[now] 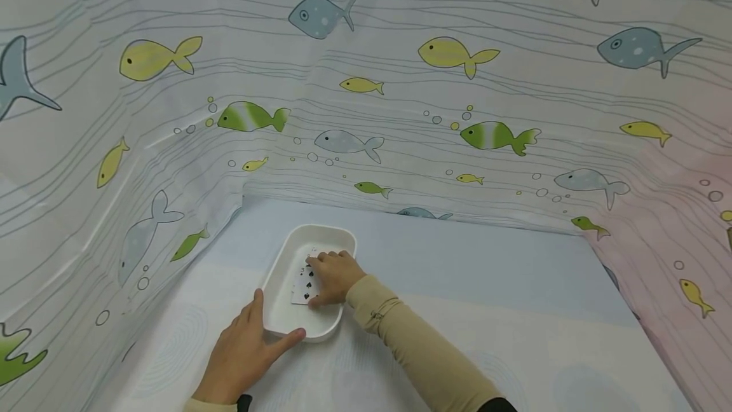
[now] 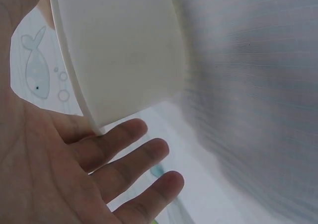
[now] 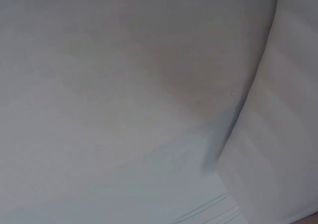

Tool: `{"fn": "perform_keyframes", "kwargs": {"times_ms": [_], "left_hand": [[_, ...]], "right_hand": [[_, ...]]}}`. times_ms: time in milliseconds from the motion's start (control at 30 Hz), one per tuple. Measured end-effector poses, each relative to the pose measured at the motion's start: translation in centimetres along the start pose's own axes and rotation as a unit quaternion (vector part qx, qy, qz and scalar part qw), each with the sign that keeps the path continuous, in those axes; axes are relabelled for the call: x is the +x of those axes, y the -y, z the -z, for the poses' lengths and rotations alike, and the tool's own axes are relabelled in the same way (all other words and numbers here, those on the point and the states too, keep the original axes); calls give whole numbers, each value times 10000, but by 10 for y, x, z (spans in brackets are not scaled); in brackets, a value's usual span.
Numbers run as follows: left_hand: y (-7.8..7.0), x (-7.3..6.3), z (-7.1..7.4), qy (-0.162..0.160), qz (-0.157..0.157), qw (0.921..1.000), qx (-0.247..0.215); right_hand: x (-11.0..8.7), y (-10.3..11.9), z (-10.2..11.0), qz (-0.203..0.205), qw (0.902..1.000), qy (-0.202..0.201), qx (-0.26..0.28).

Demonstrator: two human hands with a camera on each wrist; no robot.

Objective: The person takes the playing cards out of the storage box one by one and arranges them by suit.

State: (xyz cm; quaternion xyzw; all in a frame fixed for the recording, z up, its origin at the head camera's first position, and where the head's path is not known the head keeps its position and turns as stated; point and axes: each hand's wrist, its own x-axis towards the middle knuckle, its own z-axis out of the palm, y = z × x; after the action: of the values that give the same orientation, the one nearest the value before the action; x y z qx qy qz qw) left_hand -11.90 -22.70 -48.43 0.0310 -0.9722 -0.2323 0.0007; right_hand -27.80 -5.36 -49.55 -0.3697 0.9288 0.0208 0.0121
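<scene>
A white rectangular tray (image 1: 276, 302) with rounded corners sits on the table, slightly slanted. Face up on its floor lie white playing cards (image 1: 300, 296) with black spade marks, partly covered by my right hand (image 1: 337, 277). That hand reaches in over the right rim and grips the cards, thumb at their near end and fingertips toward the far end. At the tray's near left corner, my left hand (image 1: 239, 347) rests with thumb and fingers spread along the rim. In the left wrist view, the extended fingers (image 2: 130, 172) of my left hand touch the tray's outer wall (image 2: 119, 55).
The pale table (image 1: 486, 278) extends right of the tray. White cloth walls (image 1: 394, 113) printed with fish and wavy lines rise behind and at both sides. The right wrist view shows mostly table surface (image 3: 99, 110), with the tray's side (image 3: 283, 114) along its right.
</scene>
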Motion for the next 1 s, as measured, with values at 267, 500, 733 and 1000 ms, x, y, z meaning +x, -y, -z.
{"fn": "perform_keyframes", "kwargs": {"times_ms": [267, 500, 733, 1000], "left_hand": [[-2, 0, 1, 37, 37, 10000, -6], [-3, -2, 1, 69, 83, 9999, 50], [-3, -3, 0, 125, 130, 9998, 26], [-5, -2, 2, 109, 108, 9999, 38]], "right_hand": [[-2, -2, 0, 25, 9999, -158, -62], [-3, -3, -4, 100, 9993, -331, 144], [-5, -5, -3, 198, 9983, -449, 300], [-8, -7, 1, 324, 9966, -625, 433]]}}
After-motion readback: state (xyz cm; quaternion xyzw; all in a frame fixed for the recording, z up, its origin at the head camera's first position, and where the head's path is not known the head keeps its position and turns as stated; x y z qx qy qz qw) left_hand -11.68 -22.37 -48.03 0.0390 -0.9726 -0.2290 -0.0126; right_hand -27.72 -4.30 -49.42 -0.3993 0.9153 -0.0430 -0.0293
